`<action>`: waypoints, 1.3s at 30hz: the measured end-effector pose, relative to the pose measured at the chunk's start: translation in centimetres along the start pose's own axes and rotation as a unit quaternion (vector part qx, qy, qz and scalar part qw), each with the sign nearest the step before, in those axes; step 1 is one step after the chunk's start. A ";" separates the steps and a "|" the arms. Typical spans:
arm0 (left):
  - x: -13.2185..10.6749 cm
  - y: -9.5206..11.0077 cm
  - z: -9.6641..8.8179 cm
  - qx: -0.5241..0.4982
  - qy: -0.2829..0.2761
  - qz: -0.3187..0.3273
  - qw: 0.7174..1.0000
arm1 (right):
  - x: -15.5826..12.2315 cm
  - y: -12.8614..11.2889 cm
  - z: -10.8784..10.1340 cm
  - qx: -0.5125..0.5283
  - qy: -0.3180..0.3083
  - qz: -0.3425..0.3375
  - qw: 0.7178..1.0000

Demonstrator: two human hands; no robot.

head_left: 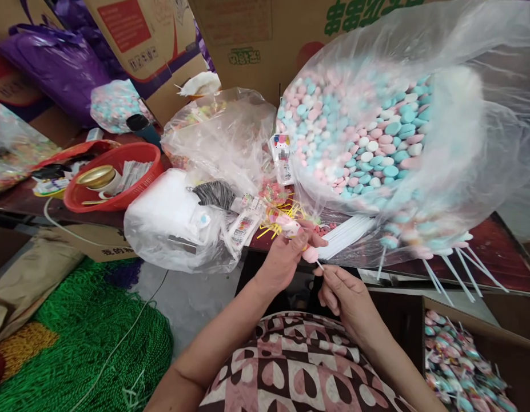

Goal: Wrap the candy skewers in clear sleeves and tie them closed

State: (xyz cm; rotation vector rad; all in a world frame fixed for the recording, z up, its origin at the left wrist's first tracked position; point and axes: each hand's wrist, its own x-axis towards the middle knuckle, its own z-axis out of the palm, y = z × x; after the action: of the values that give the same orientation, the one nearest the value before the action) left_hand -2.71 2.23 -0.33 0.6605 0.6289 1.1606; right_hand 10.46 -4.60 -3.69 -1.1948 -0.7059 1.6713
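Over the table's front edge, my left hand point(286, 254) is closed around a marshmallow lollipop point(310, 254) whose pink lower end shows below the fingers. A pink and white, wrapper-like piece point(288, 225) sticks out above that hand; its exact kind is unclear. My right hand point(344, 289) pinches the lollipop's thin white stick from below. Just beyond my hands lie white paper sticks point(348, 237), yellow twist ties point(271, 227) and a stack of printed clear bags point(246, 224).
A large clear bag point(457, 137) of pastel marshmallows fills the table's right side. Stick ends of several marshmallow lollipops point(423, 252) overhang the edge. A red basket point(138, 171) stands left. Below right, a cardboard box point(483, 326) holds wrapped lollipops; green cord point(119, 320) lies below left.
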 end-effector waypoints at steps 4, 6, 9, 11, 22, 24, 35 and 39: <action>0.5 2.4 -0.5 -0.055 -0.014 0.021 0.998 | -0.4 -0.3 -0.8 0.025 -0.059 0.033 0.997; 0.8 3.0 -0.6 -0.058 -0.017 0.026 0.998 | -0.6 -0.2 -1.2 0.021 -0.082 0.062 0.995; 1.3 2.8 -0.7 -0.056 -0.002 0.024 0.998 | -0.5 0.2 -1.5 0.003 -0.053 0.054 0.997; 1.6 2.2 -0.7 -0.088 0.030 0.033 0.995 | -0.3 0.4 -1.7 -0.037 -0.011 0.017 0.999; 1.9 1.0 -0.3 -0.100 0.079 0.069 0.989 | -0.5 1.0 -2.1 -0.147 0.030 -0.036 0.988; 1.9 1.1 -0.4 -0.095 0.094 0.069 0.989 | -0.6 1.0 -2.2 -0.124 0.010 -0.017 0.992; 1.2 0.1 0.4 -0.050 0.091 0.046 0.994 | -0.4 0.0 -0.4 0.012 -0.087 0.065 0.994; 1.3 0.4 0.3 -0.038 0.104 0.068 0.992 | 0.3 0.5 -0.1 -0.093 -0.008 -0.001 0.996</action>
State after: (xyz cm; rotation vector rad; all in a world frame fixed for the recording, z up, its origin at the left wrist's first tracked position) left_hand -2.38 3.54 -0.03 0.5280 0.7207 1.3856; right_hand 10.37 -4.56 -4.22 -1.3111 -0.8864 1.6428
